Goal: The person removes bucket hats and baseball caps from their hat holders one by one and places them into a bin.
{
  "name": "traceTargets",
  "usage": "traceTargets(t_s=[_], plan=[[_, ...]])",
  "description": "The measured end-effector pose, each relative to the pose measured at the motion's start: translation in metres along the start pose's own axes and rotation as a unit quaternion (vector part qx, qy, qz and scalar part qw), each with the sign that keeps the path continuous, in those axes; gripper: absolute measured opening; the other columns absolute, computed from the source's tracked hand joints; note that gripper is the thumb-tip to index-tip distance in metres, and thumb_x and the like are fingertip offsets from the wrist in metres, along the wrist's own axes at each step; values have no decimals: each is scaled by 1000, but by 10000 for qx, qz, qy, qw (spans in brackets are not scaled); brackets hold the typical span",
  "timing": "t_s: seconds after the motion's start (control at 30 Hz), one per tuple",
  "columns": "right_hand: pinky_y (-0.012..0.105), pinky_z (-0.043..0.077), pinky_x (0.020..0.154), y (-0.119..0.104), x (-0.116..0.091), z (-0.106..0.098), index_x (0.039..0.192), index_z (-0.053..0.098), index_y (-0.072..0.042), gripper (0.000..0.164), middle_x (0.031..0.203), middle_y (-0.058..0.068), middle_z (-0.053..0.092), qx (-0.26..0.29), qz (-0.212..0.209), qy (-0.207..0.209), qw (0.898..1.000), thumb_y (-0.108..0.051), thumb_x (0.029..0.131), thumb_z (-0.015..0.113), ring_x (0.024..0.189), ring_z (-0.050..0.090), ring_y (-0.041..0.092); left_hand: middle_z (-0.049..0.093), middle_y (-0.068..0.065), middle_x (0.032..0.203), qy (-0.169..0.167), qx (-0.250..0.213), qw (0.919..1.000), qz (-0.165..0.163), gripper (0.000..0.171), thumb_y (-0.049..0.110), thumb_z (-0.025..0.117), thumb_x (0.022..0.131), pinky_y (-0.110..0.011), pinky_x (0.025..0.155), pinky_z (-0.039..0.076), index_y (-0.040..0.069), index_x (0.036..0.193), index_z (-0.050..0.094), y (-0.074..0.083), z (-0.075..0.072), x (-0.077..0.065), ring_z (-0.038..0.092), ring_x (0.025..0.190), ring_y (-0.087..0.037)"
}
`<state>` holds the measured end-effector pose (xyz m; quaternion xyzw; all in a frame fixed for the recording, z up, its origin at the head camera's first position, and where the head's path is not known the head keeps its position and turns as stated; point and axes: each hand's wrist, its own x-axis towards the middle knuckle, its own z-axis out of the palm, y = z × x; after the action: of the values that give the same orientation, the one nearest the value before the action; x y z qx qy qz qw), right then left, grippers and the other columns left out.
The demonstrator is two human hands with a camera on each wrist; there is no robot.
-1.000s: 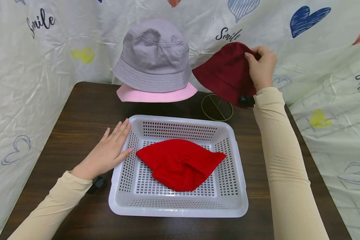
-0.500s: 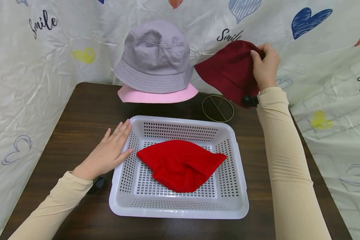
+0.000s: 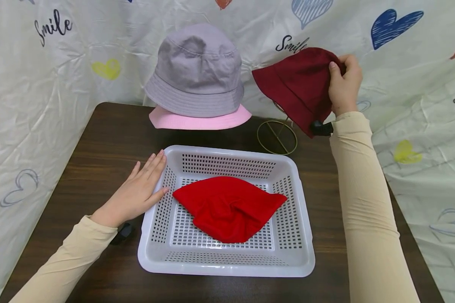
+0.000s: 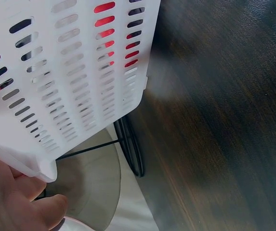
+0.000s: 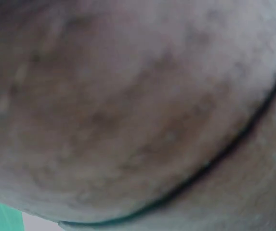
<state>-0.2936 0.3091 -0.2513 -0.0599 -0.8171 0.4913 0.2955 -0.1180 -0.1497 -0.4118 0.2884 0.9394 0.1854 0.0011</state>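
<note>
My right hand pinches a dark red bucket hat at its right side, thumb in front. The hat is tilted, its brim angled down to the left, above a wire hat stand whose upper part it hides. In the right wrist view a blurred close-up of cloth fills nearly everything. My left hand rests on the left rim of a white perforated basket, fingers straight. A bright red hat lies folded in the basket.
A grey bucket hat and a pink hat are stacked behind the basket, left of the wire stand. All stands on a dark wooden table. A printed white cloth hangs close behind and along both sides.
My right hand has moved slightly right and the dark red hat with it, so more of the stand's rod shows below the brim. My left hand and the basket stay put.
</note>
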Motion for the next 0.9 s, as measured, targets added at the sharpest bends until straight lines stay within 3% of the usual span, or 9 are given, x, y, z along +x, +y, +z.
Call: traceTargets(t_s=[0.13, 0.27, 0.37, 0.53, 0.77, 0.9], plan=[[20, 35, 77, 0, -1, -2, 81, 58, -17, 18, 89, -5, 52, 961, 172, -1, 9952, -4, 94, 53, 87, 48, 5, 13, -16, 156, 45, 23, 10000, 67, 80, 36, 56, 91, -63, 106, 14, -1, 149, 15, 0, 0, 0, 9, 142, -34], [22, 36, 76, 1, -3, -5, 82, 61, -9, 17, 90, 1, 52, 1918, 308, 89, 9809, 1, 93, 53, 86, 49, 9, 12, -15, 156, 25, -13, 10000, 68, 80, 36, 55, 91, -63, 107, 13, 0, 150, 14, -1, 0, -1, 9, 143, -34], [23, 37, 75, 2, -4, -8, 82, 62, -6, 15, 87, 3, 54, 2316, 323, 184, 9721, 2, 92, 54, 84, 50, 11, 11, -15, 157, 13, -50, 10000, 59, 80, 36, 55, 91, -62, 107, 12, 0, 150, 14, -1, 0, 0, 8, 143, -34], [22, 39, 74, 4, -1, -14, 82, 62, -4, 13, 87, 5, 55, 2671, 525, 346, 9616, 2, 91, 55, 82, 51, 12, 10, -14, 157, 11, -28, 10000, 74, 80, 36, 55, 92, -62, 107, 12, 0, 150, 14, -1, -1, 0, 9, 142, -36], [21, 41, 72, -1, 2, -20, 80, 62, -4, 12, 85, 4, 53, 2523, 915, 441, 9623, 0, 91, 57, 79, 51, 11, 11, -15, 156, -6, -35, 10000, 49, 80, 37, 55, 92, -63, 107, 14, 0, 150, 13, -1, -1, 0, 8, 143, -34], [20, 43, 66, 3, 2, -22, 77, 59, -2, 12, 83, 5, 52, 2865, 1310, 472, 9479, 0, 89, 60, 76, 51, 12, 12, -15, 156, 4, -50, 10000, 45, 80, 36, 55, 92, -63, 106, 14, 0, 150, 14, -1, -1, 0, 8, 143, -33]])
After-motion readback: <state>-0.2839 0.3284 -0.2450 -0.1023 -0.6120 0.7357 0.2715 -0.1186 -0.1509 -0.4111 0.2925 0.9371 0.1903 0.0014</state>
